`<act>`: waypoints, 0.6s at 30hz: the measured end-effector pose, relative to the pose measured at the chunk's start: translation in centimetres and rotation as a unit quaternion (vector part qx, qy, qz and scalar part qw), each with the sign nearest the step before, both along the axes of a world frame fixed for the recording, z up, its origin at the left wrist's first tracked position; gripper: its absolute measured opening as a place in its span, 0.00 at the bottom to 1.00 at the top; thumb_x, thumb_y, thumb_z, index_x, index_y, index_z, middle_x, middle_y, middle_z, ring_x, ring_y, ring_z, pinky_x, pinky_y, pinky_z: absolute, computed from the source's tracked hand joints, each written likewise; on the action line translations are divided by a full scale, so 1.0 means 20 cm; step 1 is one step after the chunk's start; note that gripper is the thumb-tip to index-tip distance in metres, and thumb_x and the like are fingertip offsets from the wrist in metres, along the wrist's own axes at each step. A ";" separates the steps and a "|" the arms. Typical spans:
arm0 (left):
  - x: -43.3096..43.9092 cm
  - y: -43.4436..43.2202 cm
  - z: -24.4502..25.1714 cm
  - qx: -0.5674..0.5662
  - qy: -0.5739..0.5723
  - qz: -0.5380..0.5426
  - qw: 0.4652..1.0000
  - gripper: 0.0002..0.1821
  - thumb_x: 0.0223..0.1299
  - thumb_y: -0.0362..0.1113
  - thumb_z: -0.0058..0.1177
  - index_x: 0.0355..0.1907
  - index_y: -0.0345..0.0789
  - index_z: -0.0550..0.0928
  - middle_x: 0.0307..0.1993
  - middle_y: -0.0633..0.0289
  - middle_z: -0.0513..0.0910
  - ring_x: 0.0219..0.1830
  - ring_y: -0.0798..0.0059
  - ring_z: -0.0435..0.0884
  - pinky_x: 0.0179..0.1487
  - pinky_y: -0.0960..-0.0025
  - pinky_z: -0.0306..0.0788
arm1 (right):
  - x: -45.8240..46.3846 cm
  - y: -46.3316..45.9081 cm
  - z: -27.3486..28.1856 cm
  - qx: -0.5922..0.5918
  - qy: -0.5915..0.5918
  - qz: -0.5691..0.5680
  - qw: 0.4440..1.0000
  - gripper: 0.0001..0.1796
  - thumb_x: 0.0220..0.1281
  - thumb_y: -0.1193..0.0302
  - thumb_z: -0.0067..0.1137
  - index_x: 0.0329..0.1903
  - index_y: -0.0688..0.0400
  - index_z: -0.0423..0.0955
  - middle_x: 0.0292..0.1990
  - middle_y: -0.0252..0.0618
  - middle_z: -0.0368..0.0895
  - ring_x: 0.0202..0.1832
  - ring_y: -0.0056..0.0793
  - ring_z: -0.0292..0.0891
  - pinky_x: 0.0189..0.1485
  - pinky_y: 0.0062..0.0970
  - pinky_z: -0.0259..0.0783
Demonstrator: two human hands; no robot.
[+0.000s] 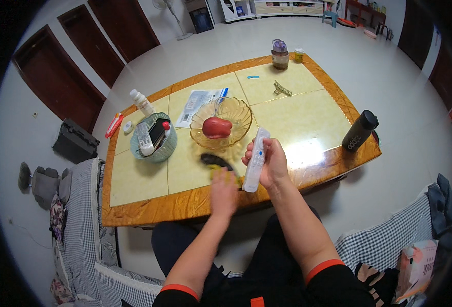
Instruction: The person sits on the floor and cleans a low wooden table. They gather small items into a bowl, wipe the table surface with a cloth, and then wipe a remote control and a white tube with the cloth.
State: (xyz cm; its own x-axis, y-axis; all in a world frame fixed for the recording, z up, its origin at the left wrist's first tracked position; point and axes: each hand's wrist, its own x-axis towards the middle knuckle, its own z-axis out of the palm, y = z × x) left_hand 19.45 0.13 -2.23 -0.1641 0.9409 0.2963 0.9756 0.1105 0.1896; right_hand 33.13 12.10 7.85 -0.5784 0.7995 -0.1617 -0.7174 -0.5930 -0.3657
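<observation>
My right hand (274, 163) is closed around a white remote control (256, 161), held upright over the table's near edge. My left hand (225, 192) is blurred, at the near end of a dark and yellow item (218, 161), also blurred, perhaps bananas; whether the fingers grip it I cannot tell. Just beyond lies an amber glass bowl (241, 132) with a red apple (217, 127) in it. To the left, a green ribbed basket (164, 144) holds another white remote (144, 139), a dark phone-like object and other small things.
Around the wooden-edged table (153, 209) stand a white bottle (142, 102), a black bottle (359, 131) and a purple-lidded bottle (280, 55). A plastic packet (199, 101) lies behind the bowl, a hair claw clip (282, 89) further right. Checkered seats flank the person's legs.
</observation>
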 end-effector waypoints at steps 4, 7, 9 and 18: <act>0.41 0.28 0.14 0.093 -0.264 -0.157 0.947 0.32 0.71 0.40 0.50 0.75 0.40 0.60 0.72 0.46 0.64 0.69 0.54 0.71 0.70 0.58 0.66 | -0.01 0.01 -0.02 0.001 -0.014 -0.004 1.000 0.17 0.69 0.61 0.45 0.46 0.63 0.70 0.35 0.45 0.79 0.33 0.36 0.78 0.45 0.43 0.79; 0.48 0.36 -0.06 0.015 -0.565 -0.173 0.807 0.38 0.73 0.41 0.48 0.78 0.43 0.47 0.74 0.50 0.60 0.74 0.56 0.65 0.71 0.57 0.64 | -0.02 -0.02 0.01 0.015 -0.039 0.013 0.999 0.17 0.69 0.60 0.47 0.45 0.62 0.71 0.34 0.44 0.78 0.33 0.35 0.78 0.44 0.41 0.79; 0.47 0.36 -0.14 -0.015 -0.609 -0.182 0.772 0.41 0.73 0.40 0.49 0.79 0.47 0.42 0.74 0.52 0.59 0.77 0.56 0.61 0.73 0.55 0.63 | -0.03 -0.03 0.01 0.005 -0.060 0.050 0.997 0.16 0.67 0.60 0.48 0.44 0.61 0.71 0.33 0.42 0.78 0.32 0.35 0.77 0.43 0.39 0.78; -0.08 -0.13 0.11 -0.054 -0.170 -0.043 0.983 0.23 0.65 0.37 0.54 0.62 0.36 0.77 0.62 0.43 0.75 0.67 0.40 0.70 0.69 0.47 0.62 | -0.08 -0.05 -0.08 -0.001 -0.023 0.088 0.996 0.16 0.69 0.61 0.46 0.46 0.61 0.70 0.34 0.44 0.79 0.32 0.35 0.79 0.43 0.41 0.81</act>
State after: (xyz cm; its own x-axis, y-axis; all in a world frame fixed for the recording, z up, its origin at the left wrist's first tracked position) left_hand 17.89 -2.52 0.00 -0.1539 0.9788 0.1351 0.8650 0.0674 0.4973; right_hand 31.60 11.02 6.34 -0.7014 0.6864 -0.1922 -0.5850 -0.7084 -0.3949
